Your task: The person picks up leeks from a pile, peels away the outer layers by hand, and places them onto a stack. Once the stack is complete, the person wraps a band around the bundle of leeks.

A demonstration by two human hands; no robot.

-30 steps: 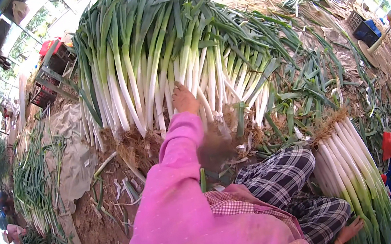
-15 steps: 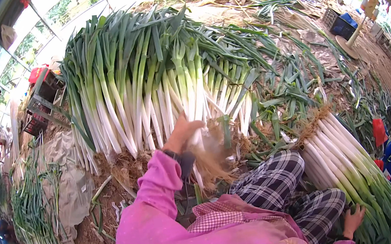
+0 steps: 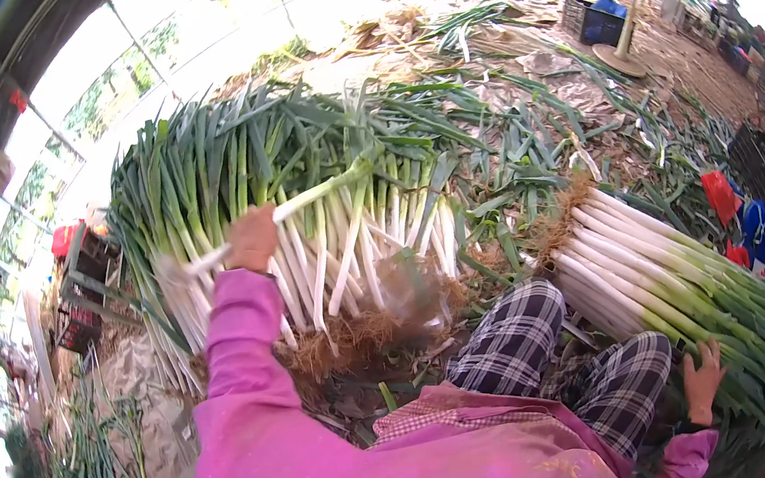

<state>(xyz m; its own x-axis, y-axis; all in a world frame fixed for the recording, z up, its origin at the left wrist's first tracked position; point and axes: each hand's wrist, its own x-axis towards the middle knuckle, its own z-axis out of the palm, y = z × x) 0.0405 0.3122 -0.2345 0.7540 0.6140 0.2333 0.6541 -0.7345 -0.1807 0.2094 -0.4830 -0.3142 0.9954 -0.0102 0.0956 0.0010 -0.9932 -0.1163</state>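
Note:
My left hand is closed round the white shaft of a leek and holds it sideways over the big pile of leeks. Its root end, to the left, is smeared by motion, while its green top points right. Down at the lower right, my right hand lies with fingers spread on the green part of a neat row of leeks. That row sits beside my knee, roots toward the pile. Something blurred hangs before the pile's brown roots.
Loose leaves litter the ground between pile and row. Thinner green stalks lie on a sheet at left. Black crates stand behind them; another crate is far right, and a blue bag lies past the row.
My left hand has moved left and up from the pile's middle, with the leek now lying sideways in it. The view has shifted. My right hand stays on the row of leeks.

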